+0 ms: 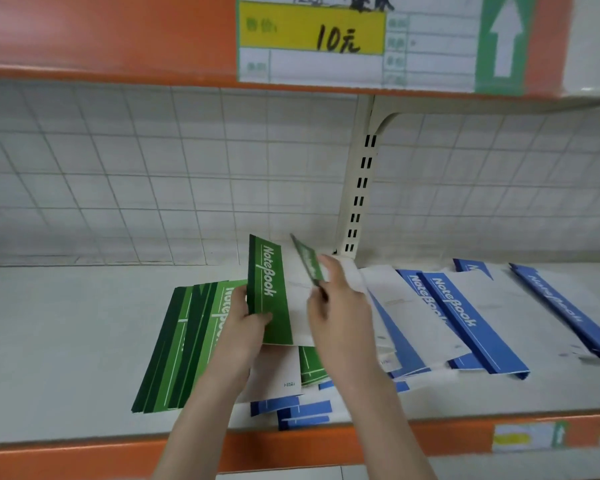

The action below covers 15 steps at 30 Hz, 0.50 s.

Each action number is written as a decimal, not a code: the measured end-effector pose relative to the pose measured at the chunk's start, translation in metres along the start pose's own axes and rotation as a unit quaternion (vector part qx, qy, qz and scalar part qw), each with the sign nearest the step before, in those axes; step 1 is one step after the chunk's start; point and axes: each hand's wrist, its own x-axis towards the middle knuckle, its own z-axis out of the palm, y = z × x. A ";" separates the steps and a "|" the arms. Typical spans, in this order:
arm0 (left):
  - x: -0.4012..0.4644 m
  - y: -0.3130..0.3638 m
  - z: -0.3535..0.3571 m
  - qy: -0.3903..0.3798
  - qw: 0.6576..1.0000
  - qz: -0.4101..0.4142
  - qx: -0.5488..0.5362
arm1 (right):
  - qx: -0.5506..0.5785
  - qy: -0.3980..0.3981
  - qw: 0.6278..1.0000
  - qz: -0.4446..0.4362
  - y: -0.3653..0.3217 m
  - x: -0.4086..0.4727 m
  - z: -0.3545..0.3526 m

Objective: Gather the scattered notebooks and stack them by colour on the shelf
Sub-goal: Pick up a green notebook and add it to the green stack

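Two green notebooks are off the shelf surface: left hand (pixel 244 320) grips the green notebook (pixel 269 292) by its lower spine edge, thumb on the cover, fingers curled behind; right hand (pixel 336 299) pinches a second green notebook (pixel 308 260) at 1 o'clock from the first, seen nearly edge-on. Both sit mid-shelf above the mixed pile (pixel 302 379). They look thin, light, soft-covered, likely floppy if held by a corner and slick against each other, so best to take hold along the spine or pinch the whole edge. Green stack (pixel 184 344) lies fanned at 8 o'clock, touching the left wrist area. Blue notebooks (pixel 465 323) lie scattered, overlapping, at 3 o'clock. Shelf (pixel 66 341) has an orange front lip; price tag (pixel 312 32) hangs at 12 o'clock on the shelf above.
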 end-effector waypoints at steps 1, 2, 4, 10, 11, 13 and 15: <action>0.000 0.000 0.001 -0.009 1.000 -0.007 -0.024 | 0.012 -0.014 1.000 -0.018 -0.008 -0.002 0.007; 0.000 0.000 0.000 -0.016 0.999 -0.008 -0.041 | 0.020 -0.033 0.999 -0.034 -0.015 -0.004 0.014; -0.002 0.002 -0.002 -0.045 0.998 -0.012 -0.052 | 0.008 -0.061 0.996 -0.062 -0.024 -0.011 0.026; 0.000 0.001 -0.009 -0.003 0.999 -0.029 -0.043 | 0.102 -0.120 0.987 -0.041 -0.019 -0.014 0.028; 0.001 0.000 -0.010 0.006 0.999 -0.028 -0.039 | 0.119 -0.105 0.987 -0.022 -0.013 -0.010 0.025; 0.006 -0.001 -0.015 0.039 0.998 -0.034 -0.035 | 0.089 -0.048 0.994 0.030 0.003 -0.003 0.017; 0.011 -0.003 -0.023 0.061 0.997 -0.039 -0.038 | -0.031 0.002 0.994 0.104 0.024 0.005 0.007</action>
